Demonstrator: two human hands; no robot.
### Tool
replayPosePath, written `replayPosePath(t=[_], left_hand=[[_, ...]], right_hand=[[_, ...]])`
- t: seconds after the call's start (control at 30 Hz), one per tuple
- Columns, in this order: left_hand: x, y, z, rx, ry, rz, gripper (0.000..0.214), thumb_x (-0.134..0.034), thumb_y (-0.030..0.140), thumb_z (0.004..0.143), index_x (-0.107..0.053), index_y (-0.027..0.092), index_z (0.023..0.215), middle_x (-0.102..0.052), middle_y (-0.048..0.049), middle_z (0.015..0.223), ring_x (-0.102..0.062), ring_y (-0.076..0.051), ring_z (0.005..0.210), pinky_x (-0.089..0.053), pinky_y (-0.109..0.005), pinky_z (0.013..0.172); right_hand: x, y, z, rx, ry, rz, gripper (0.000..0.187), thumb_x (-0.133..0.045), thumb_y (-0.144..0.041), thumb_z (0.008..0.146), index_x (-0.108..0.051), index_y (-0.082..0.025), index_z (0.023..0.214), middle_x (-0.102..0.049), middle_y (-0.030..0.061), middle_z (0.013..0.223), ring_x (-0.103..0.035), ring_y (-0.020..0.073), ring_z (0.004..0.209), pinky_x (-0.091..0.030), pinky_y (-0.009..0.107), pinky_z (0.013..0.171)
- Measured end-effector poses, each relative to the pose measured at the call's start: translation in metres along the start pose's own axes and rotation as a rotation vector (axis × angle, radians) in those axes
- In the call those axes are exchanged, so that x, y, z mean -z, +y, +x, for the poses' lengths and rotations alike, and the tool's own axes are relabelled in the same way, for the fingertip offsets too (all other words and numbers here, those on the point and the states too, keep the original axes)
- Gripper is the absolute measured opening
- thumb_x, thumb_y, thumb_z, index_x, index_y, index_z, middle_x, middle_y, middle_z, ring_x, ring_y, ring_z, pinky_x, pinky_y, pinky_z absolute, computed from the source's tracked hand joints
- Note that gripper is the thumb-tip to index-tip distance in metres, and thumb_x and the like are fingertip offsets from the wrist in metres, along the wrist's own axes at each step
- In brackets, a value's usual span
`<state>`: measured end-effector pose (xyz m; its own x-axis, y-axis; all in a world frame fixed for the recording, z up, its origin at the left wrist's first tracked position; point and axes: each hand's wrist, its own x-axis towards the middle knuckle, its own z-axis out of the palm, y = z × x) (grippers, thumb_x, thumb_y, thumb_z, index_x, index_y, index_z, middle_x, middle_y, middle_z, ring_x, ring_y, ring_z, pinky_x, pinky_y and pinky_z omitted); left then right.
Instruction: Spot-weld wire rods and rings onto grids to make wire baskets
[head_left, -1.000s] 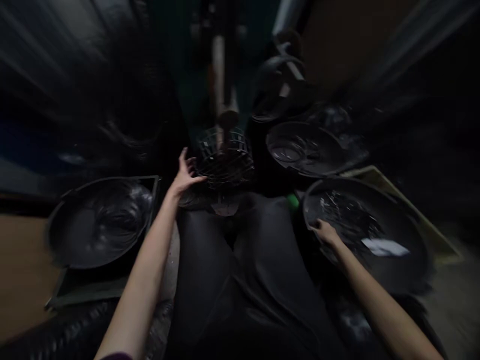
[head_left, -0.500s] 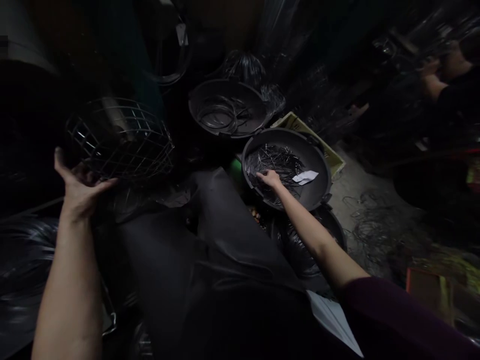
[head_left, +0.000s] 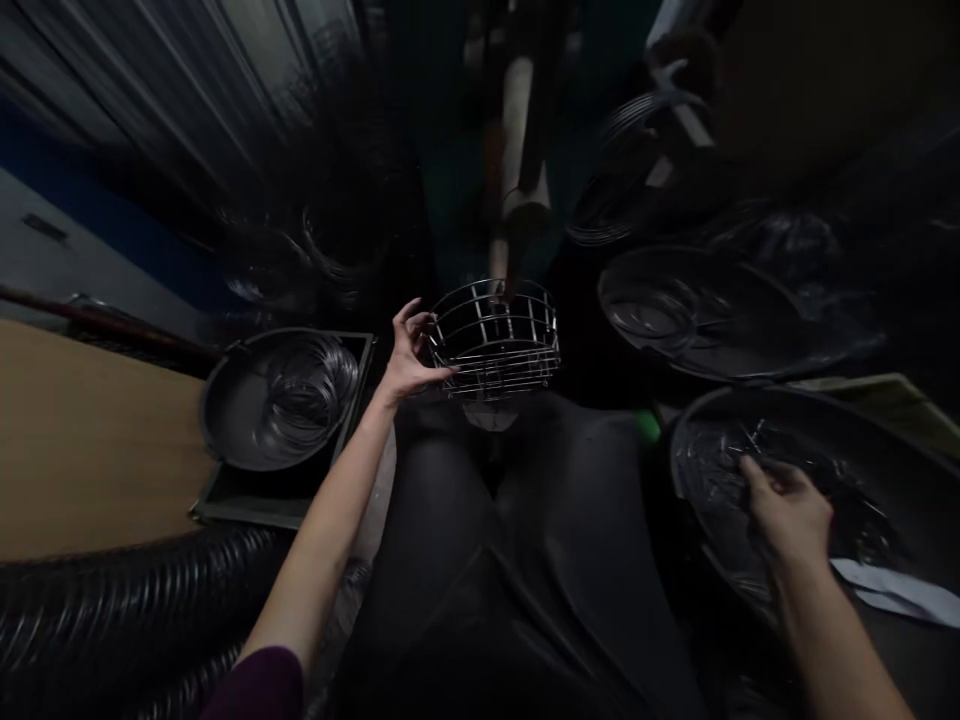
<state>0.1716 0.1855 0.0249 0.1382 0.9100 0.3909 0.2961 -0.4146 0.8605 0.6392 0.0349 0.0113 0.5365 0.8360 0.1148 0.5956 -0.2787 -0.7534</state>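
Note:
My left hand (head_left: 409, 352) grips the left side of a round wire basket (head_left: 496, 340), thumb under it and fingers curled on its rim, holding it just beyond my knees. My right hand (head_left: 784, 508) reaches into a dark round basin (head_left: 697, 420) at my right that holds several short metal wire pieces (head_left: 750, 450). Its fingers are curled down among the wires; what they hold, if anything, is hidden. A white paper slip (head_left: 892, 592) lies in the same basin.
Another dark basin (head_left: 225, 400) with coiled wire rings sits on a tray at my left, beside a wooden surface (head_left: 82, 440). A third basin (head_left: 675, 310) with wire rings stands at the far right. A ribbed black hose (head_left: 112, 600) lies at lower left. A post (head_left: 517, 150) rises behind the basket.
My view has swung back left to centre. The left hand has brought the wire basket in front of my knees. The right hand stays in the basin of wire pieces.

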Motion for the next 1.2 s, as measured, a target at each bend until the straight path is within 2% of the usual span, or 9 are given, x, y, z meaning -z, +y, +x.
replayPosePath(t=[0.07, 0.2, 0.37, 0.47, 0.57, 0.67, 0.87, 1.03, 1.2], left_hand=[[-0.005, 0.011, -0.002, -0.109, -0.024, 0.059, 0.113, -0.082, 0.065, 0.054, -0.019, 0.031, 0.142, -0.043, -0.0105, 0.133, -0.048, -0.026, 0.126, -0.041, -0.043, 0.108], [-0.017, 0.042, -0.002, -0.239, -0.091, 0.165, 0.09, -0.083, 0.05, 0.06, -0.036, 0.025, 0.133, -0.047, -0.0111, 0.131, -0.048, -0.028, 0.124, -0.041, -0.044, 0.108], [-0.021, 0.061, 0.001, -0.232, -0.199, 0.343, 0.075, -0.085, 0.038, 0.059, -0.052, 0.022, 0.124, -0.049, -0.0127, 0.132, -0.046, -0.032, 0.124, -0.039, -0.048, 0.107], [-0.024, 0.064, 0.006, -0.227, -0.263, 0.434, 0.073, -0.085, 0.037, 0.059, -0.056, 0.023, 0.124, -0.046, -0.013, 0.136, -0.043, -0.034, 0.126, -0.037, -0.049, 0.107], [-0.029, 0.069, 0.009, -0.252, -0.324, 0.489, 0.072, -0.085, 0.036, 0.06, -0.058, 0.024, 0.126, -0.044, -0.0139, 0.137, -0.04, -0.036, 0.127, -0.037, -0.052, 0.107], [-0.029, 0.072, 0.009, -0.263, -0.365, 0.514, 0.071, -0.084, 0.037, 0.062, -0.059, 0.025, 0.127, -0.044, -0.0136, 0.136, -0.041, -0.036, 0.126, -0.039, -0.052, 0.105], [-0.014, 0.065, 0.003, -0.201, -0.295, 0.477, 0.073, -0.084, 0.034, 0.06, -0.058, 0.024, 0.127, -0.043, -0.0121, 0.135, -0.043, -0.032, 0.125, -0.04, -0.05, 0.107], [-0.011, 0.064, 0.008, -0.156, -0.276, 0.43, 0.071, -0.084, 0.031, 0.061, -0.057, 0.025, 0.126, -0.043, -0.0115, 0.136, -0.042, -0.032, 0.128, -0.04, -0.051, 0.108], [-0.011, 0.065, 0.019, -0.155, -0.254, 0.372, 0.067, -0.085, 0.031, 0.058, -0.058, 0.021, 0.118, -0.044, -0.013, 0.134, -0.042, -0.032, 0.128, -0.039, -0.049, 0.109]], right_hand=[[-0.01, -0.041, -0.01, -0.009, 0.027, 0.234, 0.037, -0.066, -0.061, 0.069, -0.057, -0.027, 0.081, -0.058, 0.0031, 0.061, -0.053, 0.0204, 0.05, -0.043, 0.037, 0.049], [-0.046, -0.092, -0.033, 0.211, -0.194, 0.297, 0.031, -0.066, -0.05, 0.076, -0.06, -0.022, 0.087, -0.068, 0.0056, 0.084, -0.066, 0.0221, 0.079, -0.051, 0.039, 0.077], [-0.071, -0.096, -0.038, 0.179, -0.365, 0.186, 0.036, -0.064, -0.055, 0.075, -0.064, -0.021, 0.088, -0.069, 0.0043, 0.077, -0.063, 0.0197, 0.069, -0.051, 0.035, 0.069], [-0.072, -0.135, -0.029, 0.244, -0.565, 0.266, 0.04, -0.068, -0.051, 0.075, -0.067, -0.02, 0.101, -0.07, 0.0026, 0.079, -0.064, 0.0174, 0.072, -0.051, 0.032, 0.07], [-0.081, -0.186, -0.016, 0.332, -0.812, 0.22, 0.03, -0.067, -0.045, 0.079, -0.072, -0.018, 0.09, -0.073, 0.0042, 0.085, -0.068, 0.0182, 0.081, -0.051, 0.03, 0.076], [-0.095, -0.214, -0.01, 0.552, -0.704, -0.015, 0.023, -0.063, -0.037, 0.084, -0.075, -0.018, 0.091, -0.075, 0.0055, 0.091, -0.07, 0.019, 0.085, -0.05, 0.028, 0.078], [-0.107, -0.214, -0.018, 1.079, -0.514, -0.514, 0.033, -0.056, -0.031, 0.091, -0.067, -0.027, 0.122, -0.074, 0.0033, 0.107, -0.071, 0.0177, 0.079, -0.038, 0.024, 0.053], [-0.109, -0.22, -0.008, 1.251, -0.413, -0.514, 0.031, -0.049, -0.032, 0.095, -0.07, -0.03, 0.118, -0.075, -0.0011, 0.101, -0.07, 0.0137, 0.067, -0.034, 0.024, 0.049], [-0.111, -0.225, 0.002, 1.293, -0.33, -0.502, 0.03, -0.048, -0.034, 0.096, -0.071, -0.031, 0.116, -0.075, -0.002, 0.101, -0.068, 0.0121, 0.063, -0.032, 0.024, 0.049]])
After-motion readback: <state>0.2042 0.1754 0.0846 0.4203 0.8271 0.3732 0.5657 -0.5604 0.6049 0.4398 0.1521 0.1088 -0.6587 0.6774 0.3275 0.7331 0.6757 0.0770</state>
